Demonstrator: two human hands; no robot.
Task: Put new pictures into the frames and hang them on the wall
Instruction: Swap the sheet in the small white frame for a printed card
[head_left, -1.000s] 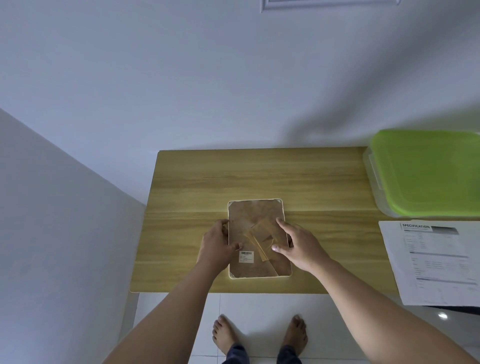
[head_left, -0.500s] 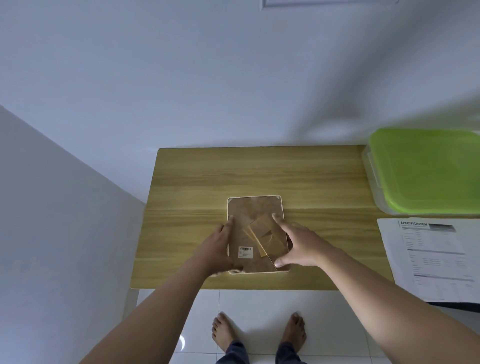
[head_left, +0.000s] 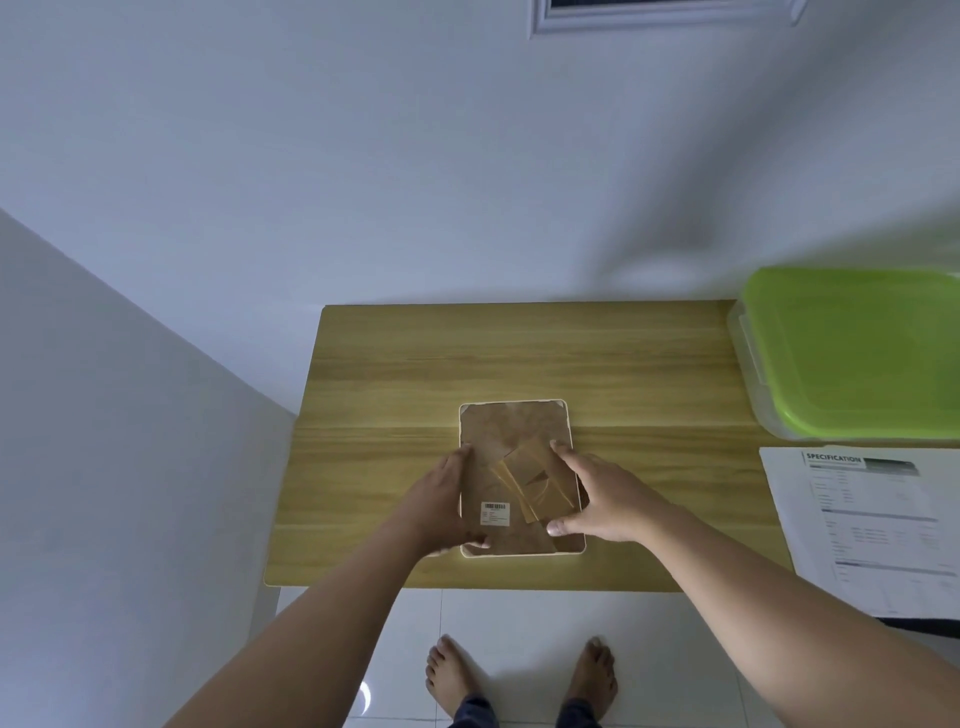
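Observation:
A white-edged picture frame (head_left: 519, 426) lies face down near the front of the wooden table (head_left: 519, 358). Its brown backing board faces up, with a folded stand and a small barcode label (head_left: 494, 513) on it. My left hand (head_left: 441, 501) holds the frame's left edge, with the thumb over the lower left corner. My right hand (head_left: 605, 496) holds the right edge; a fingertip and the thumb lie spread on the backing beside the stand. The bottom edge of another white frame (head_left: 623, 23) shows on the wall at the top of the view.
A clear bin with a green lid (head_left: 852, 353) stands at the table's back right. A printed specification sheet (head_left: 872, 525) lies in front of it. A wall runs along the left. My bare feet stand on white tiles below the table's front edge.
My right hand let go of the stand and spread across the frame's right side. My left hand slid along the left edge, its thumb moving down to the lower corner. The frame stayed in place.

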